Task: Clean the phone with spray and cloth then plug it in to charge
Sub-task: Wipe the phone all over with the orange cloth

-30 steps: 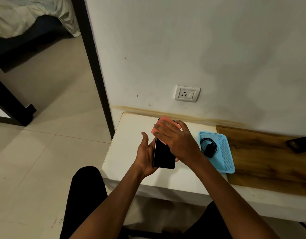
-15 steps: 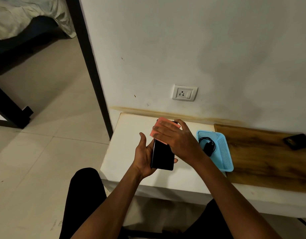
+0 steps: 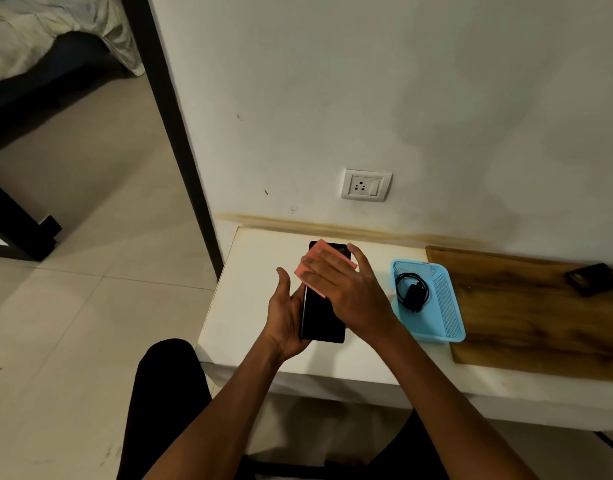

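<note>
Over the left end of the white ledge [image 3: 249, 292], near its left edge, the left hand [image 3: 286, 317] cradles a slim black slab of a phone [image 3: 324, 315] from beneath, thumb lifted clear on the left side and the fingers curled under its long edge. Above it, the right hand [image 3: 346, 289] lies flat, fingers pressed together, pinning a small soft pink cloth [image 3: 319, 261] against the phone's upper half. This looks like the wiping step, with charging not yet begun. That glass face is likely slick and breakable, so the grip belongs on the stiff side edges, screen left free; the cloth is limp and light, needing only palm pressure. Further right, a light-blue perforated plastic basket [image 3: 447, 306] holds a coiled black charger with cable [image 3: 414, 292]. On the wall above, a white socket plate [image 3: 366, 184] waits. No spray bottle is visible.
</note>
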